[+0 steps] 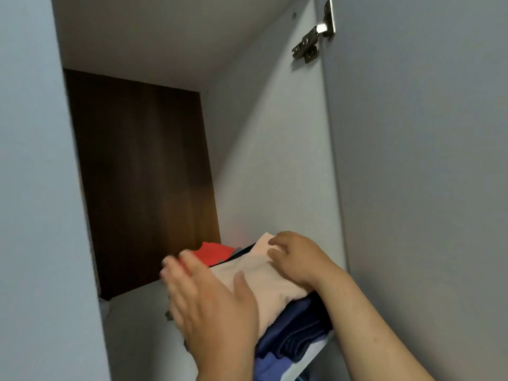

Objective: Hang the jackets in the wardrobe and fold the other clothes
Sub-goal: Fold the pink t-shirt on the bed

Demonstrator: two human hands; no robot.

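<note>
A folded pale pink garment tops a stack of folded clothes on a high wardrobe shelf. Under it lie dark navy folded clothes and a lighter blue piece. A red garment shows behind the stack. My left hand lies flat with fingers spread against the stack's left side, blurred. Resting on the pink garment's right side, my right hand has its fingers bent, pressing down. Neither hand grips anything.
The shelf compartment has white side walls and a dark brown back panel. The open wardrobe door stands at the right with a metal hinge near the top. Bare shelf lies left of the stack.
</note>
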